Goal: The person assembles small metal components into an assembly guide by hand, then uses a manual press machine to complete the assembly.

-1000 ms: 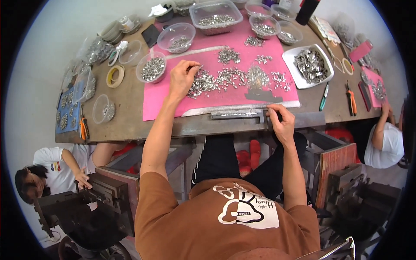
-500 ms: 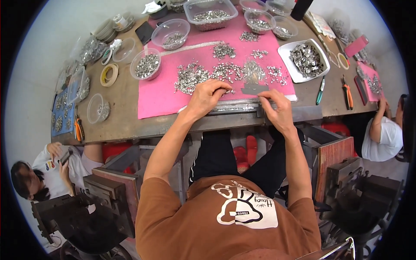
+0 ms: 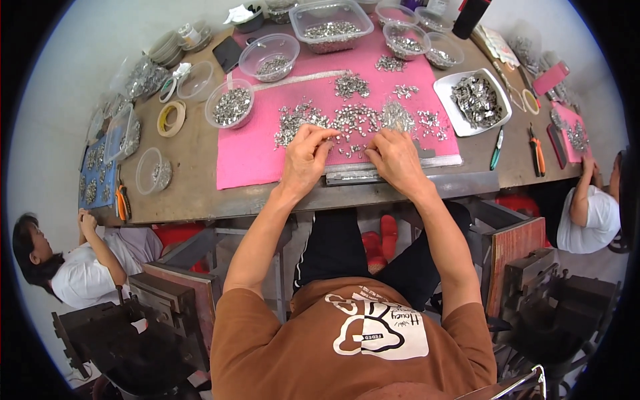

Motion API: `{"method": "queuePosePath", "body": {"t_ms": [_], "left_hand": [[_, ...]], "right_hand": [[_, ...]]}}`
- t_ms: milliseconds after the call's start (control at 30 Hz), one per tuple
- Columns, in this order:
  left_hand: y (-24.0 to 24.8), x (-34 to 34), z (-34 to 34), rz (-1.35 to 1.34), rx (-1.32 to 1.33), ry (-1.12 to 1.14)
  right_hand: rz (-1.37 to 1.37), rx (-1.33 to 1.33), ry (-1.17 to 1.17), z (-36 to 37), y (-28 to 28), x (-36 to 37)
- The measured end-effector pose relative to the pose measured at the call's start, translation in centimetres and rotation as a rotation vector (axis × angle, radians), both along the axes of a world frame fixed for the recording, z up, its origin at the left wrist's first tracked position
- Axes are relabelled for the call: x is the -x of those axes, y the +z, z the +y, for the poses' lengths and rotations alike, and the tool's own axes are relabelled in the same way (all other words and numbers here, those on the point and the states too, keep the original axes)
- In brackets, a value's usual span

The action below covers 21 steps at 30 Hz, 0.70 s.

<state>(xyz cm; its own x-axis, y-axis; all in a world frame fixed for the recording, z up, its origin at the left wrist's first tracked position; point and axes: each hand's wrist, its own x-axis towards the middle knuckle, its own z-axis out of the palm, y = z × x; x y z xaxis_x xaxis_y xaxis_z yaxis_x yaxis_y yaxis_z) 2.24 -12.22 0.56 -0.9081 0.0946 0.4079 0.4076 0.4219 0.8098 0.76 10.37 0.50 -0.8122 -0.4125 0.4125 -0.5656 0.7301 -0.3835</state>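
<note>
My left hand [image 3: 305,159] is over the front of the pink mat [image 3: 250,160], its thumb and forefinger pinched beside a pile of small shiny metal pieces [image 3: 297,120]. Whatever lies between those fingertips is too small to make out. To its right, my right hand [image 3: 398,159] reaches down with thumb and fingers drawn together near a few loose pieces [image 3: 351,151]. Its grip is partly hidden by the hand itself. Between and below both hands, a narrow metal bar [image 3: 350,178] lies along the table's front edge. A flat grey plate [image 3: 425,152] shows partly behind my right hand.
Clear tubs of metal pieces, such as one round tub [image 3: 230,105], stand left and behind. A white tray [image 3: 441,87] of larger pieces sits right, near green-handled tweezers [image 3: 497,150] and orange-handled pliers [image 3: 537,153]. Tape [image 3: 171,119] lies left. Co-workers sit at both sides.
My right hand has moved left from the grey plate's near edge to the loose pieces. My left hand has shifted slightly left and down. The left co-worker no longer shows a phone in hand.
</note>
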Motion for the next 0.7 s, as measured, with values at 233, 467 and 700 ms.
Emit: {"method": "queuePosePath", "body": {"t_ms": [233,467,700], "left_hand": [[-0.6,-0.5,-1.3,0.283,0.240,-0.063],[-0.3,-1.5,-2.3,0.098,0.190,-0.062],[-1.0,-1.5,-2.3,0.161,0.388,-0.002]], "right_hand": [[-0.054,-0.095,0.035,1.8,1.6,-0.5],[-0.184,-0.093,0.038,1.9,1.9,-0.4],[-0.056,0.032,0.049,1.6,1.3,-1.1]]}}
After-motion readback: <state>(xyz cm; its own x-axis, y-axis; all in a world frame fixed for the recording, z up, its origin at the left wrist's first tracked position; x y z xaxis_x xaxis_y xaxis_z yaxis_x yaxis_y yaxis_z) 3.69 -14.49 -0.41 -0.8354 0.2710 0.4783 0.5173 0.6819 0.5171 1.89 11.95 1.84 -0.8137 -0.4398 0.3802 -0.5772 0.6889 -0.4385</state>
